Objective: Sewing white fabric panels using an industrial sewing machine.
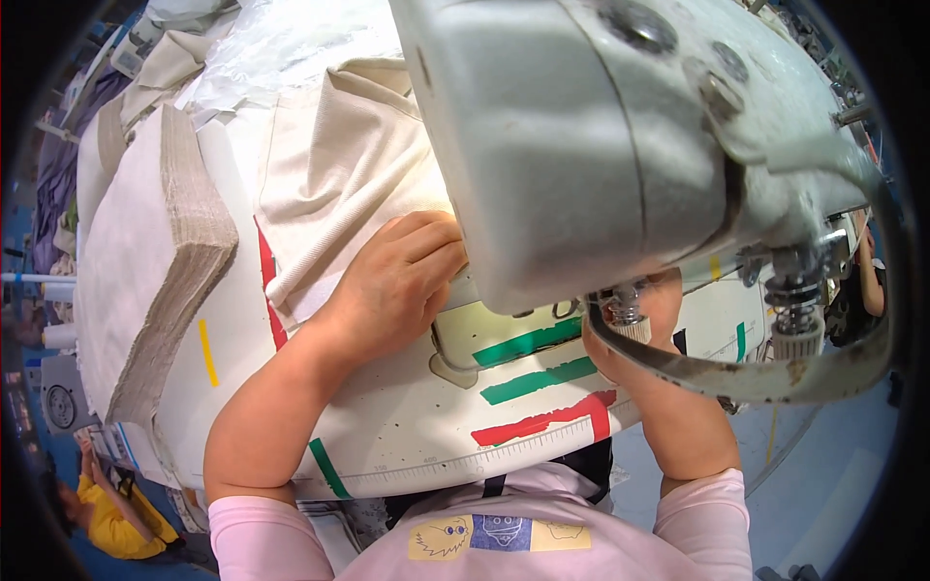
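My left hand [399, 283] is on the white table, its fingers curled together at the near right edge of a cream ribbed cloth [339, 174]. The fingertips pass behind the grey-white head of a sewing machine [552, 145], so their exact hold on the cloth is partly hidden. Loose folds of this cloth spread away to the far left of the hand. Beyond the machine head, my right hand [662, 305] shows only in part, behind a screw and a curved metal bar [775, 382]. Its fingers are hidden. A metal plate [465, 334] lies between the hands.
A thick stack of cream cloth pieces [145, 252] stands at the left. Clear plastic sheeting [300, 48] lies at the back. Green tape [533, 381], red tape [542, 421] and a printed ruler [426, 469] mark the table's front. A person in yellow [121, 513] is at lower left.
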A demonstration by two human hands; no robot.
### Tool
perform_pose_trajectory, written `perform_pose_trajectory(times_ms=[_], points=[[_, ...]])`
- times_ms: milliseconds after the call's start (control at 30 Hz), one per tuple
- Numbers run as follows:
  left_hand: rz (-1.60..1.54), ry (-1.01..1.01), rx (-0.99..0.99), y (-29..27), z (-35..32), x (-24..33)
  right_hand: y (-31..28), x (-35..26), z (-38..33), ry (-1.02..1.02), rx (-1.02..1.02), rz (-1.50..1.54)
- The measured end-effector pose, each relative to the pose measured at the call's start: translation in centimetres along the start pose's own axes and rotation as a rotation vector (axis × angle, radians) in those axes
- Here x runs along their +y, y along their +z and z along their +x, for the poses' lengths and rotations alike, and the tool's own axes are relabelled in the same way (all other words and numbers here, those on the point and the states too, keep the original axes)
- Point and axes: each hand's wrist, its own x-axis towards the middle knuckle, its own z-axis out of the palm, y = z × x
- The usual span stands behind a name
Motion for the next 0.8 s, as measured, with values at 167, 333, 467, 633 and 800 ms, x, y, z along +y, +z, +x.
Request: perform_pose_trajectory(times_ms=[167,333,467,633,800], points=[[-0.003,0.03,0.02,0.0,0.0,0.5,-0.2,0.0,0.5,-0.083,-0.032,-0.146],[-0.022,0.04,-0.004,0.5,-0.4,0.9,1.1,0.3,-0.7,0.288,0.05,0.047],[-0.262,-0.034,0.114,1.5,-0.8,0.7,1.8,1.0,-1.1,0.359,0.029,0.586],[-0.102,0.019,0.053,0.2,-0.3,1.6,1.8,2.0,-1.3,0.44,-0.012,1.474],[0.018,0.053,-0.012,-0.5,-0.4,1.9,2.4,3.1,-1.6,0.443,-0.06,1.993]])
